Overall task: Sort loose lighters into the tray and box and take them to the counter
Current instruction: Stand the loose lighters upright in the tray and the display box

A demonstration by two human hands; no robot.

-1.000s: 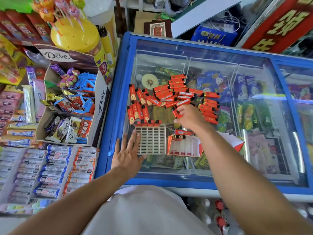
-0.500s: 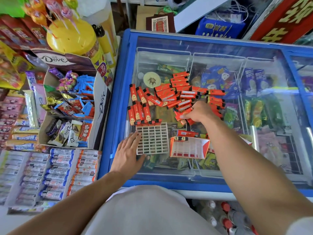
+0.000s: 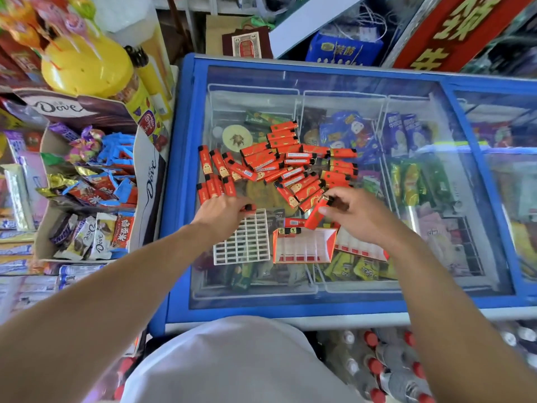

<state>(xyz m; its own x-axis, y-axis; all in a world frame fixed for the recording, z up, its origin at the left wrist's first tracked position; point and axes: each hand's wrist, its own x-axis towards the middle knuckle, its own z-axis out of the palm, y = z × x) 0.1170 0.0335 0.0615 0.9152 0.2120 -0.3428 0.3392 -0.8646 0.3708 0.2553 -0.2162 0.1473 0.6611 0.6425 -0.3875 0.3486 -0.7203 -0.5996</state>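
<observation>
Several loose red lighters lie scattered on the glass lid of a blue freezer. A white grid tray sits near the front, with a red-and-white box to its right. My right hand pinches one red lighter just above the box's far edge. My left hand rests at the tray's far edge, fingers curled round the lighters standing in the tray's back row. One lighter lies just behind the box.
A Dove carton full of sweets stands left of the freezer, below a yellow lollipop stand. Racks of candy fill the far left. Bottles with red caps stand on the floor in front. A second box part lies to the right.
My right hand lifted a lighter from the pile and drew it back toward the box. My left hand moved from beside the tray up to the tray's far row of lighters.
</observation>
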